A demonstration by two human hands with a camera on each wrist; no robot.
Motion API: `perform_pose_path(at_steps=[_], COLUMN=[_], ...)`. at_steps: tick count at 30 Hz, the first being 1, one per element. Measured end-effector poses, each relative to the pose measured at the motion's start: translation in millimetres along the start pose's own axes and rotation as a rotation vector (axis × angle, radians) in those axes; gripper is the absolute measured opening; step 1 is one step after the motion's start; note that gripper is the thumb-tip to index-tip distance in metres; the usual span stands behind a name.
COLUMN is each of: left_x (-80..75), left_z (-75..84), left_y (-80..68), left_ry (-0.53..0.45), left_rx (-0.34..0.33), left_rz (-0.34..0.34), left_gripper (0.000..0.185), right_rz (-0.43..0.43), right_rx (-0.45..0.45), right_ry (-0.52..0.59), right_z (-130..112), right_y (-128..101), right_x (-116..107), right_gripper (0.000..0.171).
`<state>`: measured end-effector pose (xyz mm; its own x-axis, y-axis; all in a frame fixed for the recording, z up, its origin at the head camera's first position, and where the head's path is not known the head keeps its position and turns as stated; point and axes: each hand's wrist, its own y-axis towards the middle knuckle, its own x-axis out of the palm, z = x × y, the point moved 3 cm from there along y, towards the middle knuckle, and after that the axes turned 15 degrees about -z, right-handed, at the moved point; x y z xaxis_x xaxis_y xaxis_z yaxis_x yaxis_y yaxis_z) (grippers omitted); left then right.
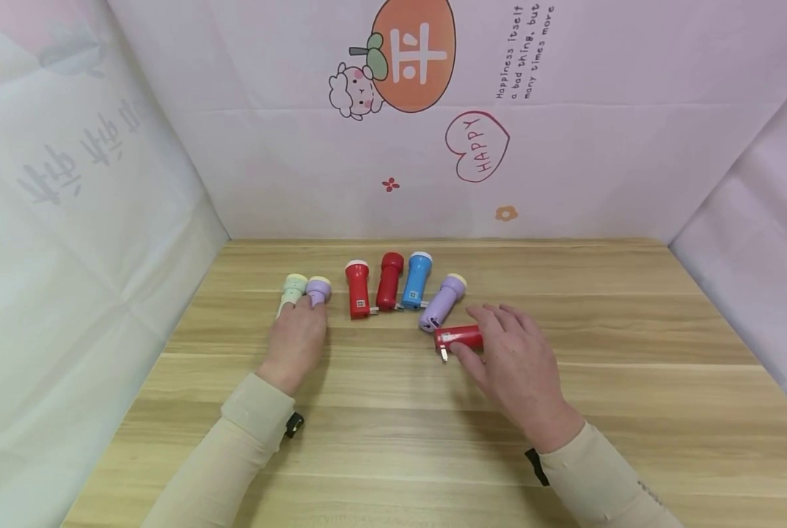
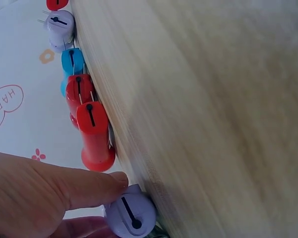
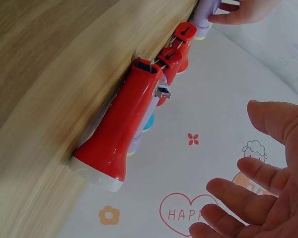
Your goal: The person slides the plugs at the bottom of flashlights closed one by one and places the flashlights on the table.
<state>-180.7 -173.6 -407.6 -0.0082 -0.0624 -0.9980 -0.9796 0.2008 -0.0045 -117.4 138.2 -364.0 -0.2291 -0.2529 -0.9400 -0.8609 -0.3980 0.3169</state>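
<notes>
Nearest, two cream sleeves [image 1: 235, 447] came in over the wooden table [image 1: 393, 455]. Right hand [image 1: 518, 367] hovered at the crosswise red flashlight [image 1: 459, 337]. In the right wrist view its fingers [image 3: 238, 193] were spread and clear of that flashlight's body [image 3: 121, 134], so the grip was released and it held nothing. That flashlight lay flat on the table, sideways to the others, plug prongs toward the person's left, just in front of the right lilac flashlight [image 1: 442, 301].

Left hand [image 1: 297, 341] sat on the left end of the row. A finger [image 2: 89, 188] lay on top of the left lilac flashlight [image 2: 131, 215] and another digit showed under it, so it read as a pinch on that one. The pale green flashlight [image 1: 294, 287] lay touching it on the outer side, partly under the hand.

Further back was the rest of the row, heads pointing away: two red flashlights [image 1: 357, 288] [image 1: 389, 280] and a blue flashlight [image 1: 416, 279], close together. The right lilac one was tilted off line. Behind was the pink printed backdrop [image 1: 565, 169].

Progress, as a judgement: lining up was mostly done, with three middle ones set parallel and the left pair being nudged in. Left to do: straighten the tilted lilac one, then turn the crosswise red one and slot it in at the right end.
</notes>
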Motion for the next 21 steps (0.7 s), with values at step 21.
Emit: perform_pose_path(at_steps=[21], left_x=[3.4], left_z=[1.0], left_y=[1.3], left_ry=[-0.024], left_rx=[-0.008], left_rz=[0.001], left_gripper=[0.015], right_rz=[-0.016], right_rx=[0.010], right_ry=[0.000], right_z=[0.2], right_y=[-0.1], right_x=[-1.2], right_gripper=[0.066])
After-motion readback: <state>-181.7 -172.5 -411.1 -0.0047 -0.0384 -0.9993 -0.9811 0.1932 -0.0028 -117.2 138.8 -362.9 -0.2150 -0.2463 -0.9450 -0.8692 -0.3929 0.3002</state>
